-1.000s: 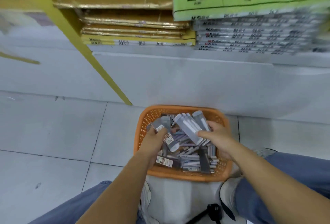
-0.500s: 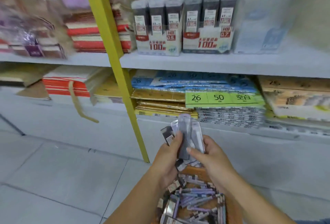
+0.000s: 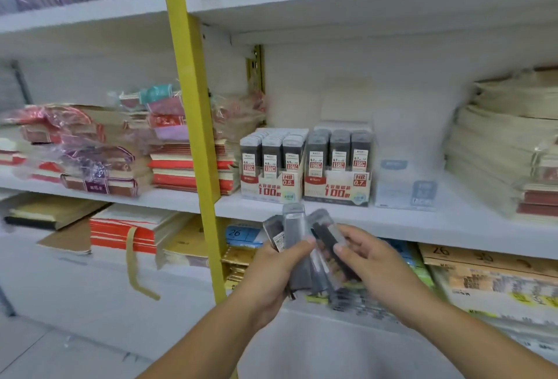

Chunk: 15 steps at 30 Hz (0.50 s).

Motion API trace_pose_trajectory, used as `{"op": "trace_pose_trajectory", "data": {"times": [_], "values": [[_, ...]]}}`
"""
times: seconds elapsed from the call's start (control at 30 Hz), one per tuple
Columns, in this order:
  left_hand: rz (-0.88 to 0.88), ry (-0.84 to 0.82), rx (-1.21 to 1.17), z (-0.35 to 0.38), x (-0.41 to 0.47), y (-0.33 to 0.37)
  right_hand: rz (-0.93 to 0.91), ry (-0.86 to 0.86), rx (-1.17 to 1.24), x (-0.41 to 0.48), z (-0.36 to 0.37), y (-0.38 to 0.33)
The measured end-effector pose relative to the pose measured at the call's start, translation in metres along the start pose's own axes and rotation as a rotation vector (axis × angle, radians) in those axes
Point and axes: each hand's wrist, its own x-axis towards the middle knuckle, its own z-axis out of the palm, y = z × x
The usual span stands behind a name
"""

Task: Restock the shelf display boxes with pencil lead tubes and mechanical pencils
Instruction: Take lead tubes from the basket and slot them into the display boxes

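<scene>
1. While held close together in front of the shelving, both hands are closed on a fan of pencil lead tubes, slim grey and clear cases pointing upward.
2. The left hand grips the lower part of the bundle, with its thumb laid across the front of the tubes.
3. The right hand pinches one dark tube at the right edge of the fan between thumb and fingers; this tube is tilted.
4. Just above and beyond the hands, two display boxes stand side by side on a white shelf.
5. The 0.5 box sits above the left hand and the 0.7 box above the right hand. Each is filled with three rows of upright tubes.
6. Beyond the right hand, just right of the 0.7 box, stands a pale box; it is too blurred to tell its contents.
7. Left of the left hand, a yellow post rises past the shelves, with stacked red and cream notebooks around it.
8. Far to the right of the right hand lie tall stacks of cream paper.
9. Below the hands, a lower shelf holds flat packs, one marked 26.
</scene>
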Motion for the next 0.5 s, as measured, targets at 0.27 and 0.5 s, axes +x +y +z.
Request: {"op": "trace_pose_trajectory", "data": {"times": [0.27, 0.5], "values": [[0.056, 0.065, 0.011, 0.007, 0.016, 0.011, 0.037, 0.101, 0.067, 0.010, -0.013, 0.003], [0.122, 0.032, -0.038, 0.017, 0.016, 0.019, -0.038, 0.084, 0.111, 0.015, -0.002, -0.003]]}}
